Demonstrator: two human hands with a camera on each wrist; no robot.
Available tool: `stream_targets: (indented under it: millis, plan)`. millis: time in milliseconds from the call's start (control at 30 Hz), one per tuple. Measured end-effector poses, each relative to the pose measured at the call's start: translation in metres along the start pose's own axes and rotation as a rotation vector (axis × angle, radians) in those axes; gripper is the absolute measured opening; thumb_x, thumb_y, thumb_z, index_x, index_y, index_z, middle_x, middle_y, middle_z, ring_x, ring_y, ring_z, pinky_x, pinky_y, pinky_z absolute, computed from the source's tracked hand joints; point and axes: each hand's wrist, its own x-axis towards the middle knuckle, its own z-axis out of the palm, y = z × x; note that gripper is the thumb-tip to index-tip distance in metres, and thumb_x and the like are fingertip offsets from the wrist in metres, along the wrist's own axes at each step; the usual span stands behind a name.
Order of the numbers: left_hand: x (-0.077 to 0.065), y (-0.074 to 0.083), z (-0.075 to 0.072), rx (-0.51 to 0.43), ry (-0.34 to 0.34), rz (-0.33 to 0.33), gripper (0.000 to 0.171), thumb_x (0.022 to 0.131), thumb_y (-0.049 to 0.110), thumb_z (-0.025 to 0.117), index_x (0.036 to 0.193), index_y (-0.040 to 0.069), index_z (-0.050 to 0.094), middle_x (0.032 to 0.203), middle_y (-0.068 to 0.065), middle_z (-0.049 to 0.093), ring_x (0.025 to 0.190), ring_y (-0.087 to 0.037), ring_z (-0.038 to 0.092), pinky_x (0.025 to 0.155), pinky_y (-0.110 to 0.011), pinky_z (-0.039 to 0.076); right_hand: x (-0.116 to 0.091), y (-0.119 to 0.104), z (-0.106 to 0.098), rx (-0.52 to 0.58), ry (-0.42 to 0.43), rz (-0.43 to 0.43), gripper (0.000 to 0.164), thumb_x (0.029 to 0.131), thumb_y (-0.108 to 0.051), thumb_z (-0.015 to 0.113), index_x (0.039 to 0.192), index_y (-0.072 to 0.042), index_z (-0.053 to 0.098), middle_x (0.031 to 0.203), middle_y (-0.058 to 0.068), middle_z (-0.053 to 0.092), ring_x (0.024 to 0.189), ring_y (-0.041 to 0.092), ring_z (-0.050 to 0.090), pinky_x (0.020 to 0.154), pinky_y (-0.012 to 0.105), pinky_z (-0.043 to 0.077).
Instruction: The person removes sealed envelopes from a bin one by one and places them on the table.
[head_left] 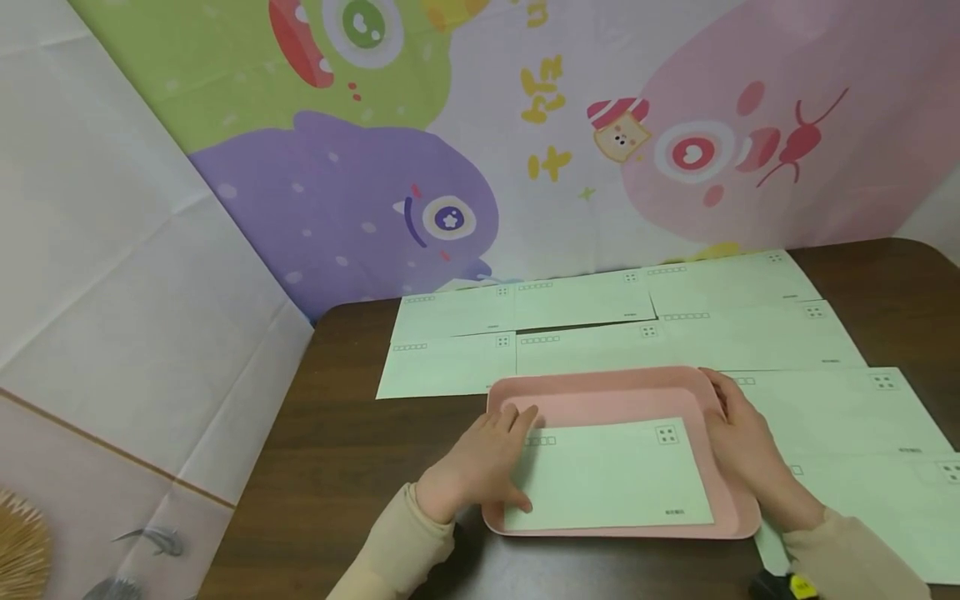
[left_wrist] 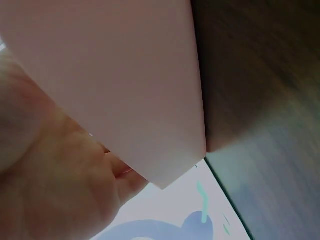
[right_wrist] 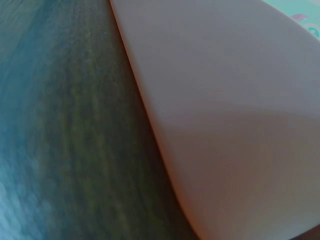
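A pink tray (head_left: 600, 383) stands on the dark wooden table, with a pale green envelope (head_left: 615, 475) lying inside it. Over the tray's left rim reaches my left hand (head_left: 487, 458), its fingers and thumb spread at the envelope's left edge; whether they touch the paper is hard to tell. In the left wrist view the palm (left_wrist: 60, 175) lies beside the tray's outer wall (left_wrist: 135, 90). My right hand (head_left: 750, 442) grips the tray's right rim near the far corner. Only the tray's wall (right_wrist: 225, 100) and the tabletop show in the right wrist view, not that hand.
Several similar pale envelopes (head_left: 585, 304) lie in rows behind the tray, and more (head_left: 840, 417) to its right. A black and yellow object (head_left: 783, 586) sits by the right sleeve. Bare wooden tabletop (head_left: 337, 467) extends left, and a cartoon-printed cloth (head_left: 525, 225) hangs behind.
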Motion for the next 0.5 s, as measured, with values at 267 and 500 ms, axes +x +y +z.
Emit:
stream_targets:
  millis: [267, 500]
  plan:
    - [-0.002, -0.007, -0.011, -0.241, 0.088, -0.005, 0.046, 0.067, 0.036, 0.078, 0.094, 0.011, 0.05, 0.087, 0.002, 0.04, 0.061, -0.008, 0.043, 0.06, -0.019, 0.042, 0.0, 0.0, -0.001, 0.006, 0.004, -0.034, 0.05, 0.097, -0.014, 0.024, 0.145, -0.005, 0.014, 0.141, 0.026, 0.03, 0.127, 0.044, 0.03, 0.097, 0.06, 0.028]
    - [-0.013, -0.023, -0.011, -0.798, 0.063, 0.009, 0.019, 0.077, 0.026, 0.071, 0.077, 0.021, 0.053, 0.075, 0.012, 0.056, 0.064, -0.003, 0.047, 0.058, -0.017, 0.041, 0.0, 0.0, -0.002, -0.008, 0.0, -0.043, 0.05, 0.097, -0.015, 0.025, 0.145, -0.004, 0.015, 0.141, 0.026, 0.031, 0.127, 0.045, 0.03, 0.096, 0.061, 0.028]
